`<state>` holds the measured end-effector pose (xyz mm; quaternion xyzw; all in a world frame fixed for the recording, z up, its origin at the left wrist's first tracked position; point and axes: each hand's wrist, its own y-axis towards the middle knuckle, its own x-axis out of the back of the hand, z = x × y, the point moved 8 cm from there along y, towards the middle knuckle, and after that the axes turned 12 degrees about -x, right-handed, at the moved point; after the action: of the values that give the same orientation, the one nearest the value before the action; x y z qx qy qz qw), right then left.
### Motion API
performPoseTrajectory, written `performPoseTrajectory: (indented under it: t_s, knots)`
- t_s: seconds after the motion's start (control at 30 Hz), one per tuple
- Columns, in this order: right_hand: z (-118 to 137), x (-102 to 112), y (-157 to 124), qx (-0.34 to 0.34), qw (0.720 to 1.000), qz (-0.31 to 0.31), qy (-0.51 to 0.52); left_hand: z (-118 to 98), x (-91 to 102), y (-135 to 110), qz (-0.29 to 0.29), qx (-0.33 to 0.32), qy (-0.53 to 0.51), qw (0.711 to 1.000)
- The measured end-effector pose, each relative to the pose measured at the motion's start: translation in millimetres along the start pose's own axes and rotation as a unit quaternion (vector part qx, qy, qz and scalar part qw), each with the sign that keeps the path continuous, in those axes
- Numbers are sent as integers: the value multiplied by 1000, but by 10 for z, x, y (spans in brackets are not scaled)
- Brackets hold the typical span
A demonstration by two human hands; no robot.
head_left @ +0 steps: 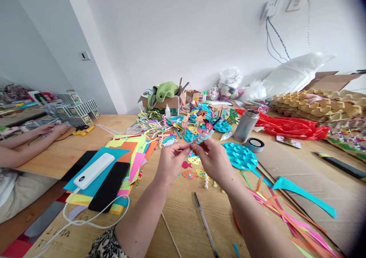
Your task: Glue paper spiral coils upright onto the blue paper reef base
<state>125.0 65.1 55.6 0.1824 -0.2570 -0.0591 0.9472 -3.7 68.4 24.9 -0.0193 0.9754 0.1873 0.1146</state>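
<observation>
My left hand (170, 162) and my right hand (215, 162) meet above the table, thumbs and fingertips pinched close together. A pale teal coiled pipe cleaner (204, 138) runs over my right fingers, and its end seems to lie between the fingertips of both hands. Just below them are paper fish, among them a yellow fish (194, 160) and an orange fish (189, 174). A white coiled piece (206, 181) lies by my right wrist. Right of that hand rests a round blue paper piece (240, 156) with a scale-like surface.
Coloured paper (137, 161), a white power bank (94, 170) and a black phone (110, 187) lie left. A pen (204, 220) is between my forearms. A metal bottle (246, 125), paper strips (286, 212) and egg trays (317, 103) stand right. Another person's hands (54, 130) are far left.
</observation>
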Motion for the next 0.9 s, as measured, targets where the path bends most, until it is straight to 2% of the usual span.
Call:
performPoseTrajectory:
  t_s: [0.1,0.17,0.27,0.33,0.4,0.5,0.63,0.77,0.9]
  knots:
    - [79,34,-30,57,997,-45,-25,53,-32,-41,-12,22,-29,999]
    - [64,39,-29,63,996,-55,-14,105,-45,-68,-31,51,-69,996]
    - [-87,-13,31,-11,997,-4,73,118,-96,-82,-17,79,-110,991]
    - [-200,-82,63,-81,984,48,152,81,-124,-71,13,75,-98,992]
    - [-252,-132,75,-123,967,82,209,34,-85,-43,15,49,-62,997]
    - [-252,-182,77,-141,953,115,243,-22,6,8,-1,-14,-6,1000]
    - [-259,-204,74,-151,950,131,241,8,-9,42,38,-62,32,997]
    - [-251,-190,73,-149,953,138,225,94,6,54,30,-49,22,998]
    - [-263,-128,95,-157,954,141,215,202,52,54,-9,13,-37,999]
